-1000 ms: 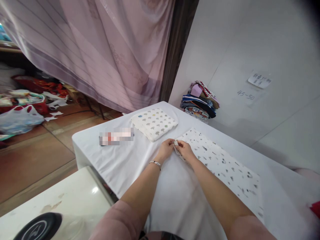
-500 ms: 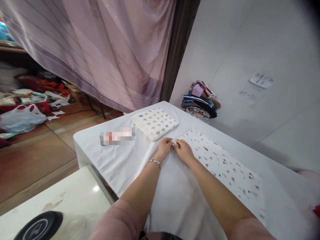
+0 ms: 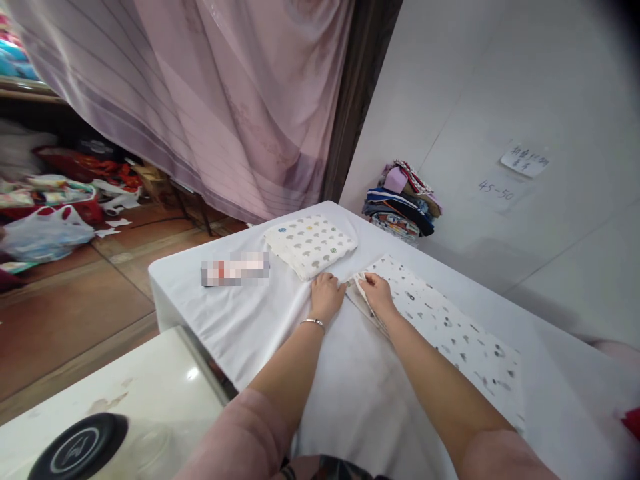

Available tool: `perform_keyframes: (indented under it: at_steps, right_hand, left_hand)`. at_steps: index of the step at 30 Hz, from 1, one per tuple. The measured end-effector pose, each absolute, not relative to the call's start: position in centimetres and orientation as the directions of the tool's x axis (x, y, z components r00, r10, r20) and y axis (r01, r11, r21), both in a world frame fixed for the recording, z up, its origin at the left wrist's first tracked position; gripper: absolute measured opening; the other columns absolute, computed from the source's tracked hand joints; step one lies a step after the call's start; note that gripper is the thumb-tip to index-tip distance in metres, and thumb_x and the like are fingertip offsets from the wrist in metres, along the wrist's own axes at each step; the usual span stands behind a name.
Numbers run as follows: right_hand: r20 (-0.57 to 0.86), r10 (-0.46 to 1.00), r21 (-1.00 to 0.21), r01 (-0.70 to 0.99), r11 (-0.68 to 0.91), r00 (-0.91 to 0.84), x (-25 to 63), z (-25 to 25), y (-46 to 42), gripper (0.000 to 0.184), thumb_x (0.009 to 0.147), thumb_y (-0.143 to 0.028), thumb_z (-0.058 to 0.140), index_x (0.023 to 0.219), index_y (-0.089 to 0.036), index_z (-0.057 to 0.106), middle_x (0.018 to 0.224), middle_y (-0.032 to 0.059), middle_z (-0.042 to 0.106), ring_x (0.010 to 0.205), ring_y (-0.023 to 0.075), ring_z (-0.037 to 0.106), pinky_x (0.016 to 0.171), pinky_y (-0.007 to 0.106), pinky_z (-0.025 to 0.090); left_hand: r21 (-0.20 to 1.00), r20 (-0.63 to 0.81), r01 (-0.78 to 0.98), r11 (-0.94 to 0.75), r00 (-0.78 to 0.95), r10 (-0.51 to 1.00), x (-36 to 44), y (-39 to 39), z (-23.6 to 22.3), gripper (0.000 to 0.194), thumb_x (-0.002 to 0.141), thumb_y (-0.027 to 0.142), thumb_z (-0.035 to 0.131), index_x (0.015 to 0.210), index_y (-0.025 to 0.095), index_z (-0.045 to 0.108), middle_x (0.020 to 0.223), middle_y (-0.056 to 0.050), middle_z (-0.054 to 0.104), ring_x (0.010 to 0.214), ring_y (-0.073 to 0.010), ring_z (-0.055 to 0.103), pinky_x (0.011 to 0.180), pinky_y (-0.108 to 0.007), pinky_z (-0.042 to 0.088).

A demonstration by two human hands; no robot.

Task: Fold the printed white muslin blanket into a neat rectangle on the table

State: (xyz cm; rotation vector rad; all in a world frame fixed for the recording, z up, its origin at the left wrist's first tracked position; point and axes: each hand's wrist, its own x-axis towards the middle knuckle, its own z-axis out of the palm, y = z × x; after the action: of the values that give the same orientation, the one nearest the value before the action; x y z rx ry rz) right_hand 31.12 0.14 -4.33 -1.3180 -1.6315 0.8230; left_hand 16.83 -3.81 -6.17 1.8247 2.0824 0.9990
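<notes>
Your right fingers (image 3: 370, 279) pinch closed on the raised corner of the printed cloth (image 3: 450, 327), flat on your counter (image 3: 235, 320) | left fingers (image 3: 326, 279) loosely spread beside it, contact unclear | folded cloth (image 3: 313, 245) just beyond; clothes stack (image 3: 400, 205) farther | wall note (image 3: 500, 192) reads "45-50"; upper note (image 3: 525, 161) too small.

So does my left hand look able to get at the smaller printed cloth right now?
Probably yes: your left hand is close beside the smaller printed cloth, with nothing visible between them; your right hand is to the side, pinching the larger printed cloth.
</notes>
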Motion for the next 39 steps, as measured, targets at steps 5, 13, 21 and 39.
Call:
perform_keyframes:
  at_steps: [5, 13, 21, 39]
  right_hand:
    - [0.258, 0.963, -0.869, 0.416, 0.266, -0.077, 30.9, -4.3, -0.1, 0.027, 0.069, -0.035, 0.056, 0.085, -0.016, 0.066, 0.073, -0.0005, 0.065, 0.064, 0.0138, 0.054, 0.064, 0.025, 0.043]
    - [0.320, 0.946, -0.852, 0.420, 0.312, -0.054, 31.2, -2.6, -0.9, 0.029, 0.072, -0.037, 0.055, 0.089, -0.016, 0.066, 0.078, 0.0015, 0.066, 0.068, 0.0151, 0.055, 0.067, 0.025, 0.043]
    - [0.480, 0.856, -0.637, 0.594, 0.491, -0.194, 30.3, -2.1, -3.7, 0.023, 0.078, -0.028, 0.048, 0.091, -0.019, 0.065, 0.082, 0.0040, 0.063, 0.072, 0.0162, 0.055, 0.068, 0.027, 0.043]
    - [0.388, 0.833, -0.303, 0.799, 0.519, -0.394, 30.4, -0.8, -3.2, 0.025, 0.082, -0.016, 0.043, 0.098, -0.022, 0.062, 0.094, 0.0057, 0.062, 0.085, 0.0184, 0.056, 0.072, 0.026, 0.039]
  left_hand:
    - [0.552, 0.283, 0.834, -0.003, -0.184, 0.941, 17.8, -3.7, -5.8, 0.021, 0.084, 0.031, 0.050, 0.088, 0.017, 0.065, 0.105, -0.009, 0.060, 0.106, -0.0238, 0.046, 0.093, -0.038, 0.029]
    - [0.988, -0.084, 0.108, 0.113, -0.240, 0.967, 19.1, -2.7, -4.4, 0.009, 0.072, 0.018, 0.058, 0.076, 0.018, 0.050, 0.069, -0.001, 0.058, 0.075, -0.0170, 0.058, 0.073, -0.029, 0.044]
    - [0.978, -0.085, -0.208, 0.026, -0.282, 0.956, 19.2, -5.1, -4.6, 0.020, 0.072, 0.015, 0.055, 0.091, 0.017, 0.048, 0.059, 0.004, 0.053, 0.056, -0.0103, 0.055, 0.057, -0.022, 0.046]
    - [0.999, 0.015, 0.033, -0.005, -0.320, 0.947, 18.8, -5.4, -4.3, 0.039, 0.073, 0.014, 0.051, 0.112, 0.014, 0.047, 0.054, 0.007, 0.048, 0.050, -0.0086, 0.051, 0.054, -0.019, 0.043]
